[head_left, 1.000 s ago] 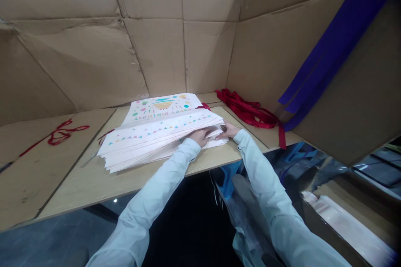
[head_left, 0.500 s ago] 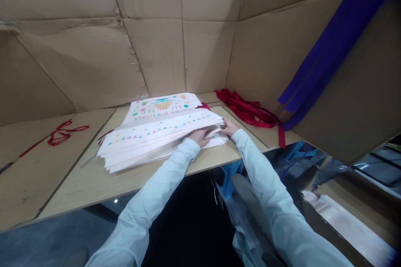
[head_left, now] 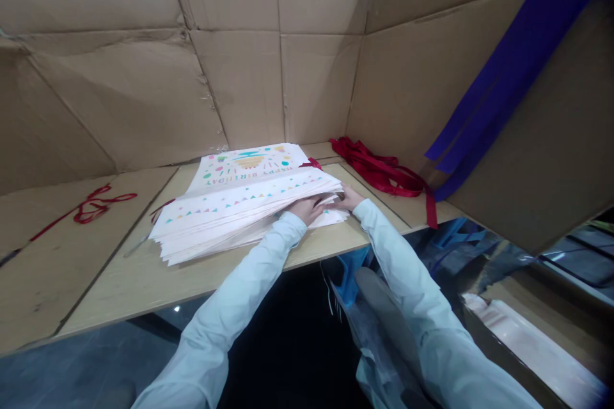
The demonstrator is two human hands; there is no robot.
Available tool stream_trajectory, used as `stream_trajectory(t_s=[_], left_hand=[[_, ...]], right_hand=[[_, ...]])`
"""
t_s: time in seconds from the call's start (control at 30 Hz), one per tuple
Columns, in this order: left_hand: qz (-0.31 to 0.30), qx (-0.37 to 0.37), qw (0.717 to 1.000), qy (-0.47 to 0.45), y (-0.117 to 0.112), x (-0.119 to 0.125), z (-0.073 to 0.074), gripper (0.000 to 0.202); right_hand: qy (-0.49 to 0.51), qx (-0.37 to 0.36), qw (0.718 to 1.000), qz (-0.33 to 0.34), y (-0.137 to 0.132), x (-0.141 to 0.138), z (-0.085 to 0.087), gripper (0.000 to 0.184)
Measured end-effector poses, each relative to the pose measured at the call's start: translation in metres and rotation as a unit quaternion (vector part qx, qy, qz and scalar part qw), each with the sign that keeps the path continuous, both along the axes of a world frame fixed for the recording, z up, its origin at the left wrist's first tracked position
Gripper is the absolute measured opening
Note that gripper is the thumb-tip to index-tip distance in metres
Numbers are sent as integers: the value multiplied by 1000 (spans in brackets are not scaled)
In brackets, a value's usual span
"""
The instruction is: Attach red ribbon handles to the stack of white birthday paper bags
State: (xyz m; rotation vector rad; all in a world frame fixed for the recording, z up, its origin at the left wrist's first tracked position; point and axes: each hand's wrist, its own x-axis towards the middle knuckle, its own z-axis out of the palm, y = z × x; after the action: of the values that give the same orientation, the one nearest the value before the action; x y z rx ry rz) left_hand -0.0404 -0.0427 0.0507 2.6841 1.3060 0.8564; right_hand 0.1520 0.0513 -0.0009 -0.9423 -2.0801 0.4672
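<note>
A thick stack of flat white paper bags (head_left: 230, 204), printed with coloured bunting and a birthday design, lies on a cardboard-covered table (head_left: 144, 275). My left hand (head_left: 304, 208) is tucked between the sheets at the stack's near right corner, fingers curled into the pile. My right hand (head_left: 348, 197) pinches the same corner from the right side, fingertips pressed on the sheet edges. Both arms wear pale blue sleeves. A short red ribbon end (head_left: 311, 163) pokes out by the stack's right edge.
A heap of red ribbons (head_left: 384, 169) lies at the back right of the table. A loose red ribbon (head_left: 91, 204) lies at the left. Cardboard walls (head_left: 240, 77) close in the back and sides. A blue strip (head_left: 503, 70) hangs at right. More bags (head_left: 532, 348) lie lower right.
Almost nothing has moved. My right fingers have shifted slightly along the corner of the stack; the left hand stays in the sheets.
</note>
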Motion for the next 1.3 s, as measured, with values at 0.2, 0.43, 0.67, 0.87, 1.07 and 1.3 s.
stream_trajectory(t_s=[0.2,0.43,0.67,0.87,1.07,1.3], left_hand=[[-10,28,1000,-5,4,-1,-4,43],[0,20,1000,-10,6,-1,-7,42],[15,-50,996,-79,2,0,-1,38],[57,-150,970,-183,12,0,-1,28],[51,-170,929,-326,15,4,-3,18],[50,-172,904,-388,24,3,-10,17]], right_hand=[[-78,17,993,-87,3,-4,1,40],[-72,13,993,-90,0,-4,3,40],[19,48,992,-115,-19,-7,15,43],[42,41,998,-26,-32,-10,22,45],[61,54,997,-3,-35,-9,27,42],[34,82,996,19,-36,-5,27,12]])
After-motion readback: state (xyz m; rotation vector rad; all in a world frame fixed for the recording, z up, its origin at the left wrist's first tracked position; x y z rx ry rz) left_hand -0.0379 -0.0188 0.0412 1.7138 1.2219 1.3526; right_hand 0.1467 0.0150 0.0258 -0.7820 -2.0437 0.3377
